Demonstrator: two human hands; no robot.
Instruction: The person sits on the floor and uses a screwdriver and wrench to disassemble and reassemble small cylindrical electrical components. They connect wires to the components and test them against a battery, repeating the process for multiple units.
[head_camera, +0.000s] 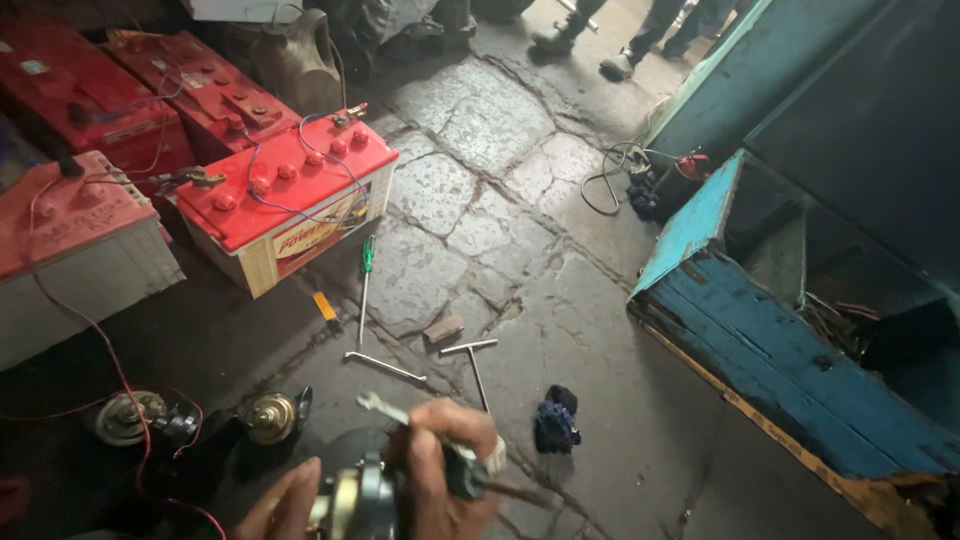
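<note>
At the bottom edge my left hand (285, 505) holds a round metal horn-like part (355, 500) against my lap. My right hand (440, 465) is closed on a small spanner (385, 408) and a dark-handled tool (475, 480) that points right, pressed to the same part. Two similar round horns (125, 415) (272, 415) lie on the stone floor just left of my hands, with red wires running to them.
Several red-topped batteries (285, 185) stand at the left with clips and wires. T-handled wrenches (475, 360), a green-handled screwdriver (366, 255) and a dark rag (555, 420) lie on the floor. A blue wooden box (760, 340) fills the right. Other people's feet (620, 65) show at top.
</note>
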